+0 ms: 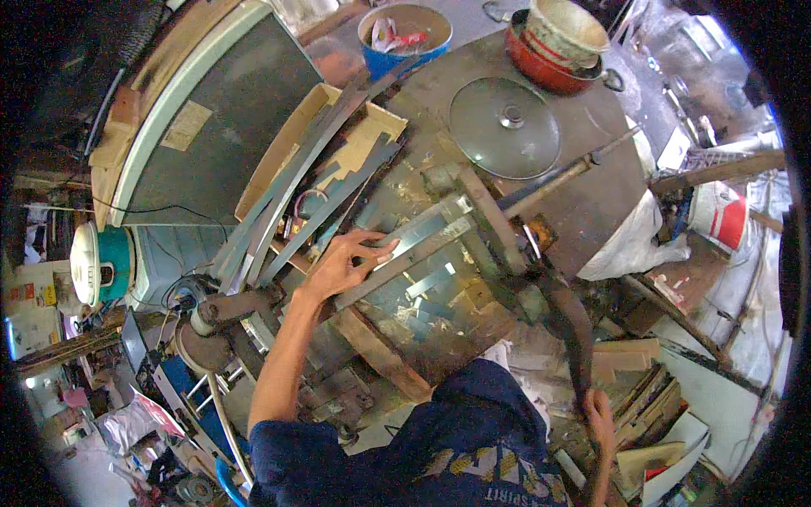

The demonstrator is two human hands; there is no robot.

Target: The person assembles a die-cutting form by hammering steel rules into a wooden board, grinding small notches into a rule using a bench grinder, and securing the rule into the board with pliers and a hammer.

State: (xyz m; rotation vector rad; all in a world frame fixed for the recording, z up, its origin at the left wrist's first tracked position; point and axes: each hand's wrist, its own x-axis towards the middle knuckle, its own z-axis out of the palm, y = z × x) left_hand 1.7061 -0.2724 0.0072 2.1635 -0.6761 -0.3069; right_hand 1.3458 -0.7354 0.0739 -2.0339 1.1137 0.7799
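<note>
My left hand (345, 264) pinches a flat, shiny metal strip (416, 243) between thumb and fingers. The strip lies along a metal guide bar (404, 269) and reaches toward the frame of a dark, heavy lever shear (490, 220). Lower right, my right hand (600, 416) is closed around the shear's long curved lever (571, 325), which bends down toward me. Small cut metal pieces (418, 287) lie scattered on the worktable (507, 338) below the bar. Where the strip enters the shear, the blade is hidden by its frame.
A cardboard box (384, 127) holding long metal strips (312, 160) stands beyond my left hand. At the far side are a glass lid (505, 127), a red pot (549, 72) and a blue bucket (405, 55). Stacked wood and cardboard (650, 410) lie at lower right.
</note>
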